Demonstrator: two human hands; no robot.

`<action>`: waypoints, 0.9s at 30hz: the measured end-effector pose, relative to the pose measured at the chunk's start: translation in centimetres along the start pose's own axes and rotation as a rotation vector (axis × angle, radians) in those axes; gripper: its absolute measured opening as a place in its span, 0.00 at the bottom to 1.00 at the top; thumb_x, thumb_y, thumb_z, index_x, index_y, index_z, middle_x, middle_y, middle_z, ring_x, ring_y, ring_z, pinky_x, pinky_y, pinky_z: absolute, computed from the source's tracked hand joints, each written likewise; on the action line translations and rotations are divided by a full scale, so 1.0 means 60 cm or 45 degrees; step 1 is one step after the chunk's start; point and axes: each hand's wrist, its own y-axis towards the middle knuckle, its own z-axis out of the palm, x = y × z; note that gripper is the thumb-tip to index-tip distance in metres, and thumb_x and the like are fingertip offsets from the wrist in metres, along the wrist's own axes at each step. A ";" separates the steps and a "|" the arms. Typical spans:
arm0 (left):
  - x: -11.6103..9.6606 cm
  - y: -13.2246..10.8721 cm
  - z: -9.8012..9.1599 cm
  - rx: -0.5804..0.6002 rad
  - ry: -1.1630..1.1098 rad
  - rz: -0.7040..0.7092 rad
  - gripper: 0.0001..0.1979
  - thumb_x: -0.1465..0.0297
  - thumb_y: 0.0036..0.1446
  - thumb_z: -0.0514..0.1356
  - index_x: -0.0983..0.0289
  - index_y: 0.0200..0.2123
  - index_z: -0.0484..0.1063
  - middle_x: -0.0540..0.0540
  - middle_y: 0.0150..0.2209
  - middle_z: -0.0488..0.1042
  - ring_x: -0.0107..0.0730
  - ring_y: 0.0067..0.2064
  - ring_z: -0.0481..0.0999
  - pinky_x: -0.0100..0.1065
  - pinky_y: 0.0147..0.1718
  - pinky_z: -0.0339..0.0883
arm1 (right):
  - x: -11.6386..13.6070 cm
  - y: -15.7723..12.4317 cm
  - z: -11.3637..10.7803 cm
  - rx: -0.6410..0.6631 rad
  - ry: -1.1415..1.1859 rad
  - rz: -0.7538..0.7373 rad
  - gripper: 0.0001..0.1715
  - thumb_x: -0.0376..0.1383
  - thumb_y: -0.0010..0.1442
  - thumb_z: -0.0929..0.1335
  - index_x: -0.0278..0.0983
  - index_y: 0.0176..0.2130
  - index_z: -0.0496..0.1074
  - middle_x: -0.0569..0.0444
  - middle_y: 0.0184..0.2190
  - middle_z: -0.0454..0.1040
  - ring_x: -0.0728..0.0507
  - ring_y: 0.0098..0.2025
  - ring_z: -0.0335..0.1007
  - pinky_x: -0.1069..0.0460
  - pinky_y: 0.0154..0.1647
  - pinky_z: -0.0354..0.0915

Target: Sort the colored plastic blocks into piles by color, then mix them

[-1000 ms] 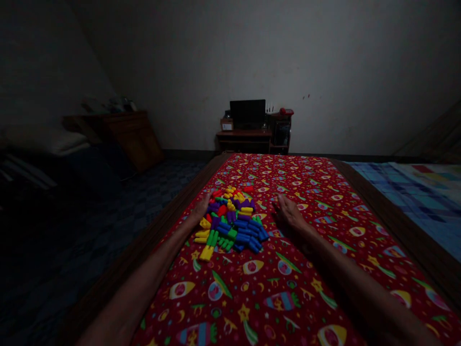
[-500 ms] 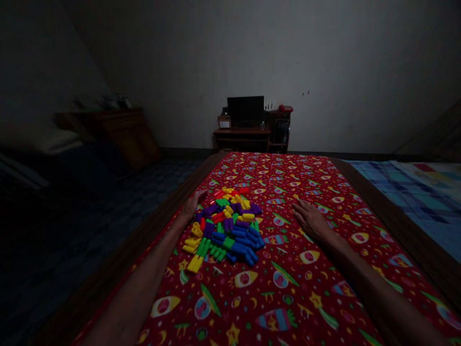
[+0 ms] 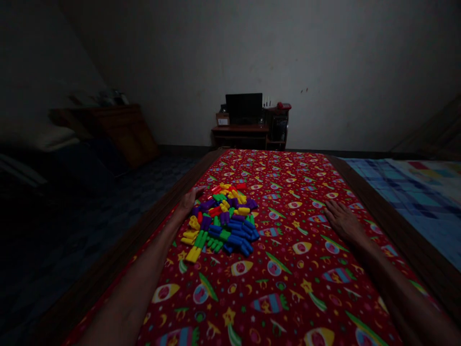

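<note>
A loose pile of plastic building blocks [image 3: 236,230] in blue, green, yellow, purple and red lies on the red patterned cloth [image 3: 259,288], left of centre. At the pile's far left edge is my left hand [image 3: 188,201], fingers stretched out beside the blocks; whether it touches any of them I cannot tell. Well to the right of the pile, my right hand [image 3: 344,221] lies palm down on the cloth, fingers extended, holding nothing. The nearest blocks are a yellow one [image 3: 193,254] at the front left and a blue cluster on the pile's right side.
Brown fabric [image 3: 374,202] borders the red cloth on both sides. Blue checked bedding [image 3: 382,187] lies to the right. Against the far wall stands a desk [image 3: 239,129] with a black monitor [image 3: 244,108]. A wooden cabinet [image 3: 120,132] is at the left, in dim light.
My right hand has slid to the right across the cloth, farther from the blocks. My left hand stays beside the pile. The view has shifted slightly.
</note>
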 end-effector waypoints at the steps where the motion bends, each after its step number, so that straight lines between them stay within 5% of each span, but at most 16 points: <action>1: -0.002 -0.001 0.001 -0.005 -0.009 -0.009 0.47 0.34 0.49 0.44 0.71 0.46 0.76 0.67 0.51 0.76 0.53 0.56 0.72 0.50 0.58 0.61 | -0.006 -0.008 0.000 0.009 -0.027 0.012 0.25 0.31 0.61 0.56 0.31 0.50 0.73 0.39 0.58 0.69 0.37 0.63 0.60 0.36 0.64 0.53; 6: -0.004 -0.001 -0.003 0.014 -0.038 -0.013 0.50 0.31 0.41 0.48 0.70 0.44 0.77 0.68 0.52 0.75 0.54 0.55 0.73 0.51 0.60 0.58 | -0.009 -0.018 -0.003 0.032 -0.110 0.035 0.26 0.31 0.62 0.55 0.31 0.52 0.72 0.40 0.59 0.67 0.36 0.63 0.60 0.38 0.64 0.52; 16: -0.010 0.005 -0.001 -0.171 -0.038 -0.078 0.43 0.42 0.57 0.40 0.75 0.42 0.76 0.71 0.45 0.78 0.50 0.53 0.75 0.49 0.55 0.66 | 0.005 -0.008 -0.007 -0.043 0.003 0.223 0.29 0.38 0.65 0.53 0.32 0.57 0.67 0.41 0.57 0.69 0.35 0.61 0.61 0.37 0.61 0.57; 27: 0.005 0.006 -0.001 -0.133 0.040 -0.024 0.37 0.43 0.54 0.49 0.69 0.42 0.78 0.65 0.47 0.78 0.47 0.51 0.77 0.45 0.56 0.65 | 0.009 -0.007 -0.010 -0.080 0.068 0.258 0.28 0.38 0.65 0.54 0.34 0.58 0.67 0.41 0.56 0.70 0.35 0.59 0.63 0.37 0.59 0.58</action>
